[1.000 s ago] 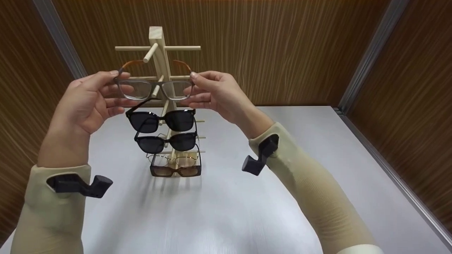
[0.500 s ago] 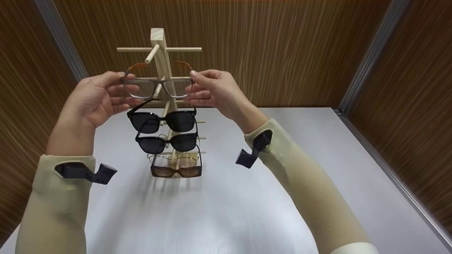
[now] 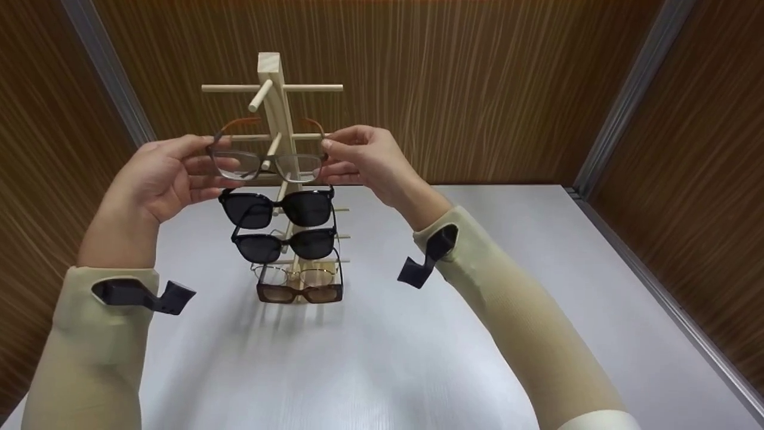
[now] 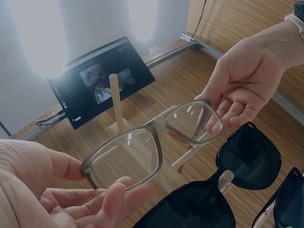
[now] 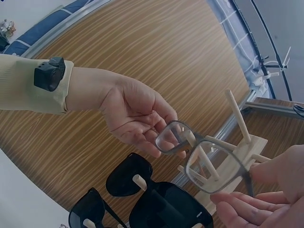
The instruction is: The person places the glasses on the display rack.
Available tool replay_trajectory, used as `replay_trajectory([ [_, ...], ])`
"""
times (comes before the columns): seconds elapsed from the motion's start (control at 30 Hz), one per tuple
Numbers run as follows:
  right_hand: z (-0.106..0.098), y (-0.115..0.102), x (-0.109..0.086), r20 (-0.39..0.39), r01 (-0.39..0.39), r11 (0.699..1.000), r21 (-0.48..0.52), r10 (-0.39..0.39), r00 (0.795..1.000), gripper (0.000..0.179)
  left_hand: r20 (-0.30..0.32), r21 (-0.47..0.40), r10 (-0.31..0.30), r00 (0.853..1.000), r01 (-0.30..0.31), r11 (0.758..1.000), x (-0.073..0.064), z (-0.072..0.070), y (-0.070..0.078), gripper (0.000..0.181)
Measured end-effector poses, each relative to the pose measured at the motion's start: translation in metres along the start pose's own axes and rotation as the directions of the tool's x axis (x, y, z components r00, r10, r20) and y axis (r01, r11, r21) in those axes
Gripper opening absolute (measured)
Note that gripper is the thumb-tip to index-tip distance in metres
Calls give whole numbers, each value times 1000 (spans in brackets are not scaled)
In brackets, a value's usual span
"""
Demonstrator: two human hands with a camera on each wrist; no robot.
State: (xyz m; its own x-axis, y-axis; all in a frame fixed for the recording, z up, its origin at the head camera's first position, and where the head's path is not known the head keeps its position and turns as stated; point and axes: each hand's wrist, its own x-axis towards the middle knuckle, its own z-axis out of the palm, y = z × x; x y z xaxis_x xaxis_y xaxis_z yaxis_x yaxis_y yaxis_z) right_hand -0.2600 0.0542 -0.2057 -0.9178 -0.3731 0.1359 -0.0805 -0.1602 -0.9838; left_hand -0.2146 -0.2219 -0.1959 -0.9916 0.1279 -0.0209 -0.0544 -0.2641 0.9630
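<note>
A pair of clear-lensed eyeglasses (image 3: 298,169) with a grey frame and orange temple tips is at the second peg level of a wooden display stand (image 3: 269,63). My left hand (image 3: 158,179) pinches the left hinge side between thumb and fingers, other fingers spread below the lens. On the opposite side my right hand (image 3: 377,158) pinches the other hinge end. The front peg shows at the bridge, and the temples reach back on either side of the post. Just beneath, black sunglasses (image 3: 307,209) hang on the stand. The left wrist view shows both lenses of the eyeglasses (image 4: 126,159) between the hands.
Lower on the stand hang second black sunglasses (image 3: 313,243), thin gold-wire glasses (image 3: 316,276) and brown sunglasses (image 3: 323,294). Bare pegs (image 3: 313,88) stick out at the top. A white table (image 3: 394,358) lies below, with wood-grain panels (image 3: 453,89) behind. A screen (image 4: 102,83) stands beyond.
Both hands have lowered the eyeglasses a little along the stand, closer to the black sunglasses. The left hand has shifted right, nearer the post. The head view has tilted slightly.
</note>
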Motion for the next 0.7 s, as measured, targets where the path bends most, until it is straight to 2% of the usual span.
replay_trajectory([
  [0.2,-2,4,1,5,-4,1000,-14,4,1000,28,-13,9,-6,1000,6,1000,0,-2,-4,25],
  [0.37,-4,5,1,9,14,999,-34,-14,1000,28,-40,16,12,999,-11,1000,1,-4,-6,23],
  [0.7,-9,4,-4,-6,19,1000,13,-19,1000,26,-75,5,23,997,-23,1000,-2,-11,-5,26],
])
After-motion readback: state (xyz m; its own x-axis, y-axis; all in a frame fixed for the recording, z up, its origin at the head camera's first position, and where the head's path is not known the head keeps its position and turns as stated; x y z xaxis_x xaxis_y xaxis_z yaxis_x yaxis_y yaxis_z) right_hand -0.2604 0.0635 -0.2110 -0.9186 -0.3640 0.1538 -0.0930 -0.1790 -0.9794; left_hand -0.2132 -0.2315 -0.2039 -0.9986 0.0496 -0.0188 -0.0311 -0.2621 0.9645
